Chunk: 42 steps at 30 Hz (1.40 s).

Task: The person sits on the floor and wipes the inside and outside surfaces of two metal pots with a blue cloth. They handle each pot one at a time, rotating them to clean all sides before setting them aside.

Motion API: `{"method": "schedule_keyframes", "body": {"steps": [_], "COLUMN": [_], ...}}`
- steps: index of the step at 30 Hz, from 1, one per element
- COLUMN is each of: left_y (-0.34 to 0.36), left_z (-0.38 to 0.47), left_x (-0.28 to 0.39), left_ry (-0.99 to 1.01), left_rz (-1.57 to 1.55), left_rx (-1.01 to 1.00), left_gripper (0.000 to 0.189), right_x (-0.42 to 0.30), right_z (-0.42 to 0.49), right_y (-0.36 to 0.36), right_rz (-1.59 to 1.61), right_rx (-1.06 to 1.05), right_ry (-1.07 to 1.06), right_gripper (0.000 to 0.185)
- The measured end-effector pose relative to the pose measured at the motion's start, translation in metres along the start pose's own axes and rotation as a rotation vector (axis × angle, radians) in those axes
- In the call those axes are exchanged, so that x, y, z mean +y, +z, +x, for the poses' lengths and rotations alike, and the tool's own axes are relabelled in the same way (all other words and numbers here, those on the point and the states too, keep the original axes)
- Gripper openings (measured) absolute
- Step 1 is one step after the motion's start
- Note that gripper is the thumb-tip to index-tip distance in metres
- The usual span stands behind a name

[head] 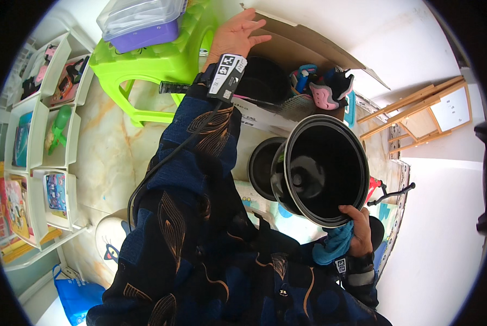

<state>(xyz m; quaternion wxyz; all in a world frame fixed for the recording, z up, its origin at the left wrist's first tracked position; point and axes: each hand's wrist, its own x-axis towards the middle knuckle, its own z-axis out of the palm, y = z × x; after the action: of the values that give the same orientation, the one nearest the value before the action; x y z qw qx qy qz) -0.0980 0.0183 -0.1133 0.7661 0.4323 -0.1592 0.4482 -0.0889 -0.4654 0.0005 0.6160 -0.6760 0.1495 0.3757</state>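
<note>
My right hand (358,230) grips the lower rim of a large, deep black pot (329,167), thumb over the rim, with a blue cloth (335,244) bunched in the same hand. The pot is tilted, its glossy inside facing up. Behind its left side is a round black object (264,169), partly hidden. My left hand (239,34) is raised, empty and with fingers apart, beside a cardboard box (308,45). In the box are a dark round vessel (266,79) and pink-and-grey protective pads (327,95). A racket (174,87) passes under my left wrist and across the box.
A green plastic stool (141,67) bears a purple lidded container (145,34) at the upper left. White storage bins (35,134) with toys and books line the left side. A wooden easel (423,106) leans at the right. A blue bag (78,299) lies lower left; a cat-patterned round seat (107,240) is nearby.
</note>
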Motion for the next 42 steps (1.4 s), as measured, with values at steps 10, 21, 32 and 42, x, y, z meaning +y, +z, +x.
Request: {"method": "schedule_keyframes", "body": {"steps": [10, 21, 32, 42], "left_y": [0.011, 0.084, 0.238, 0.27], "left_z": [-0.034, -0.1, -0.158, -0.123], "left_x": [0.055, 0.036, 0.033, 0.058], "left_ry": [-0.765, -1.166, -1.218, -0.847], "left_rz": [0.48, 0.611, -0.359, -0.29], "left_rx": [0.326, 0.074, 0.249, -0.029], "left_gripper": [0.044, 0.056, 0.061, 0.058], "right_x": [0.027, 0.058, 0.086, 0.093], "right_z": [-0.018, -0.037, -0.024, 0.031], "right_y": [-0.038, -0.065, -0.076, -0.095], "right_rz": [-0.004, 0.292, 0.406, 0.516], "right_rx": [-0.17, -0.201, -0.289, -0.262], "right_ry": [-0.078, -0.014, -0.078, -0.02], "right_gripper": [0.013, 0.011, 0.006, 0.02]}}
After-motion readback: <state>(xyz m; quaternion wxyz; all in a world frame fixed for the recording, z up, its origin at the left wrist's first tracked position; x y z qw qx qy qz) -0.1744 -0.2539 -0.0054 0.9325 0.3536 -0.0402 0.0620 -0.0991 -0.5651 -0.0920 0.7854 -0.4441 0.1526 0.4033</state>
